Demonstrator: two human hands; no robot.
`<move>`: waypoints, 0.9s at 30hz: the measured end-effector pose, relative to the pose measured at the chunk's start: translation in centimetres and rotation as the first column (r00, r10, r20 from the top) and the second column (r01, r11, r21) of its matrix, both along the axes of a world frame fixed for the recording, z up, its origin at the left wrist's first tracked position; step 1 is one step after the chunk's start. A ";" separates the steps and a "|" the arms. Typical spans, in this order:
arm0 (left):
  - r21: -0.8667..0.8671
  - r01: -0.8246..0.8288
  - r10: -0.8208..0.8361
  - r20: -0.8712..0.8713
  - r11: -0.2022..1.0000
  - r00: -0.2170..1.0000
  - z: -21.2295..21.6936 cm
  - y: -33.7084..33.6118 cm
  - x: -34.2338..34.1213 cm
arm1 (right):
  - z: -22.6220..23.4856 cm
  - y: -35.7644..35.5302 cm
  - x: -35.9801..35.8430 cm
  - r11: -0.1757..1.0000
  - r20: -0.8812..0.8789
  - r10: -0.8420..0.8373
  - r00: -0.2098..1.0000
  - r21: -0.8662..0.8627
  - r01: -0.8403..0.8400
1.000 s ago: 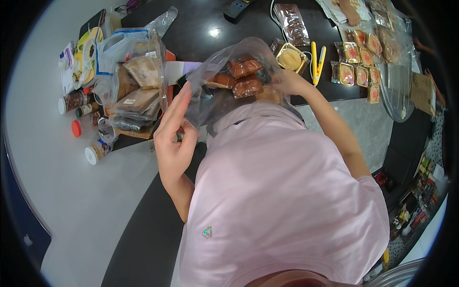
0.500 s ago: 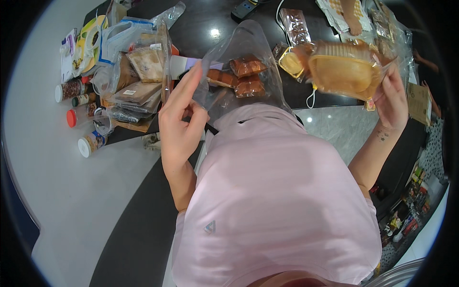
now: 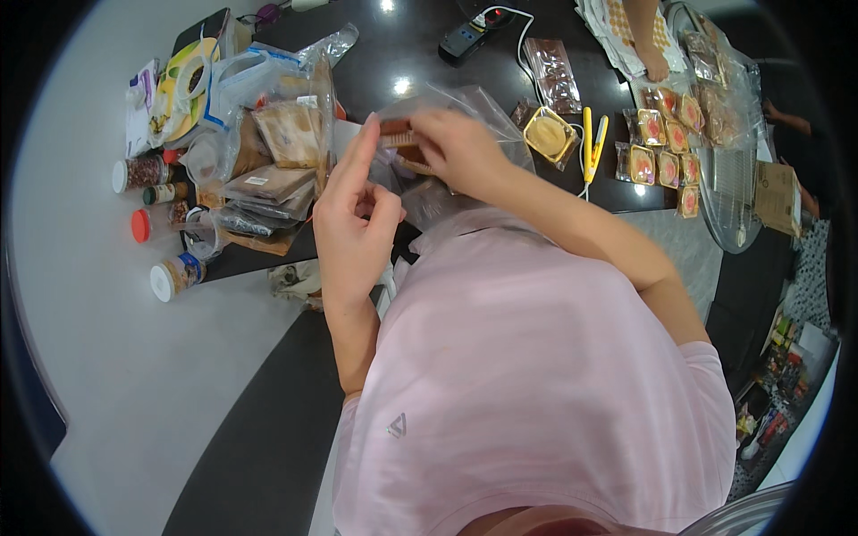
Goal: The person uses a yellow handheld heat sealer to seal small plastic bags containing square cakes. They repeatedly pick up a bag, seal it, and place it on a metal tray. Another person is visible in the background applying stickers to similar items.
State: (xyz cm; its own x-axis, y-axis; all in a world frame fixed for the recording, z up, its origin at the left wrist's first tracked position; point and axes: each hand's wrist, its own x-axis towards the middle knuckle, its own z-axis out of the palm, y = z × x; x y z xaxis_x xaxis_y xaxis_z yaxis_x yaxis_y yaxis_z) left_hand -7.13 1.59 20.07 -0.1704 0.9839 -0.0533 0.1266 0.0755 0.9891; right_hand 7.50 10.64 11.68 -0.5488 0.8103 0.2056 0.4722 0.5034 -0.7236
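Note:
My left hand point(image 3: 353, 228) is at the left side of a clear plastic bag point(image 3: 483, 107), thumb and curled fingers pinching its edge while other fingers point up. Inside the bag's mouth, my right hand point(image 3: 460, 152) reaches across from the right, its fingers bent over an amber plastic tray pack point(image 3: 398, 136). Most of that pack is hidden by the hand and the film. The brown packs lower in the bag are largely covered.
Flat packets point(image 3: 268, 183) and jars point(image 3: 134, 174) crowd the table's left. To the right lie a gold tray point(image 3: 550, 134), a yellow-handled tool point(image 3: 593, 147), small wrapped cakes point(image 3: 643, 165) and a round clear tray point(image 3: 724, 223). Another person's hand point(image 3: 652, 62) rests on dotted sheets at the back.
My right hand has swung left from the table's right side into the bag's mouth with the amber tray pack. My left hand stays at the bag. The wrapped cakes are now uncovered to view.

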 end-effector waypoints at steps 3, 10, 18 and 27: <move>0.035 0.055 -0.053 -0.058 0.998 0.997 -0.6 0.1 -0.4 | -5.2 -0.2 -0.4 0.995 -0.040 0.064 0.997 -0.073 -0.067; 0.052 0.086 -0.087 0.018 0.995 0.996 -0.3 -0.5 -0.4 | -3.7 4.1 2.1 0.869 0.542 0.493 0.681 -0.336 -0.363; -0.100 0.052 -0.055 -0.026 0.994 0.998 0.5 -1.4 0.4 | 7.2 2.5 9.7 0.660 -0.225 0.407 0.885 -0.597 -0.456; -0.090 0.095 -0.103 -0.082 0.991 0.991 1.0 -0.7 0.7 | -12.5 4.8 26.0 0.578 0.541 -0.368 0.756 -0.504 0.642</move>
State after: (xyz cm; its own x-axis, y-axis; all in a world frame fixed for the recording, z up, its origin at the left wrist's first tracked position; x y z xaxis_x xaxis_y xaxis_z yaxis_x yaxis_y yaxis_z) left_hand -6.43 0.89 21.11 -0.0800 0.9886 -0.1272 0.2222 0.1421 0.9646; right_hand 33.46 15.46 -0.79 0.0789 0.8204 -0.5663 0.7722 -0.4096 -0.4858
